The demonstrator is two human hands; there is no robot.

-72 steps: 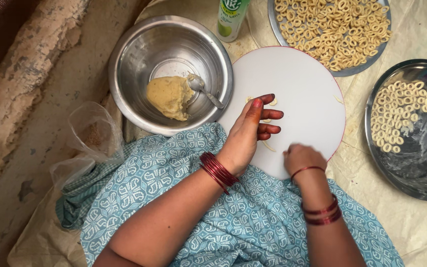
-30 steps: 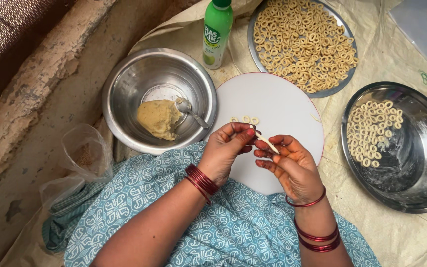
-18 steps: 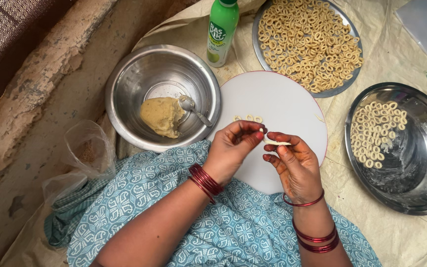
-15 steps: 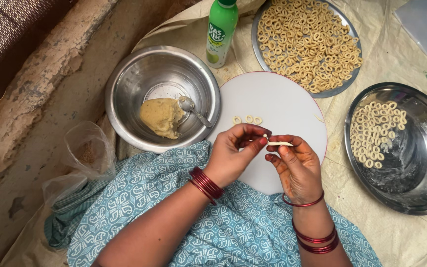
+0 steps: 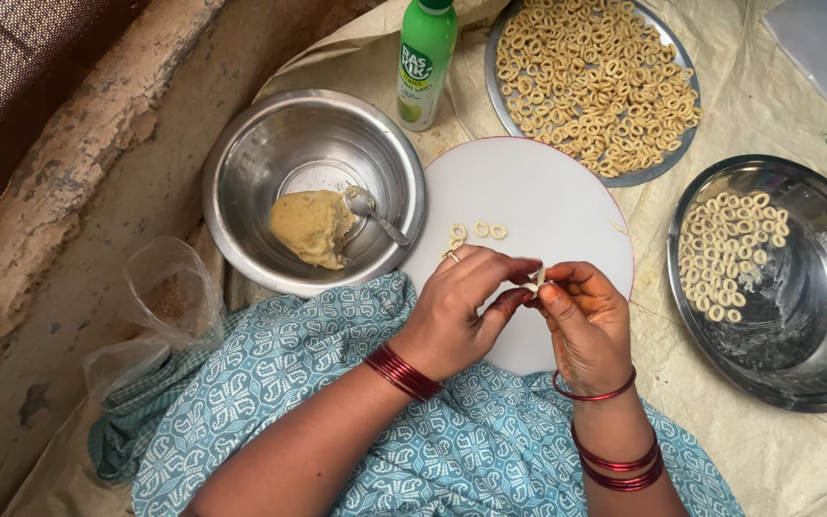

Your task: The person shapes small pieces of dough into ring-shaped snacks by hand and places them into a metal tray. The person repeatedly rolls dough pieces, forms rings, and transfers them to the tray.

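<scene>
My left hand (image 5: 464,304) and my right hand (image 5: 583,318) meet fingertip to fingertip over the near edge of a round white board (image 5: 547,191). Between them they pinch a small pale piece of dough (image 5: 535,280). Three small dough rings (image 5: 477,233) lie on the board just beyond my left hand. A steel bowl (image 5: 241,182) to the left holds a lump of tan dough (image 5: 311,227) and a spoon (image 5: 373,212).
A steel plate (image 5: 500,38) heaped with several dough rings sits at the back. A deeper steel pan (image 5: 815,316) with more rings is on the right. A green bottle (image 5: 426,59) stands behind the bowl. A clear plastic bag (image 5: 160,302) lies at left.
My hands lifted off the board and came together. The short dough strip held between them has been drawn in to the fingertips.
</scene>
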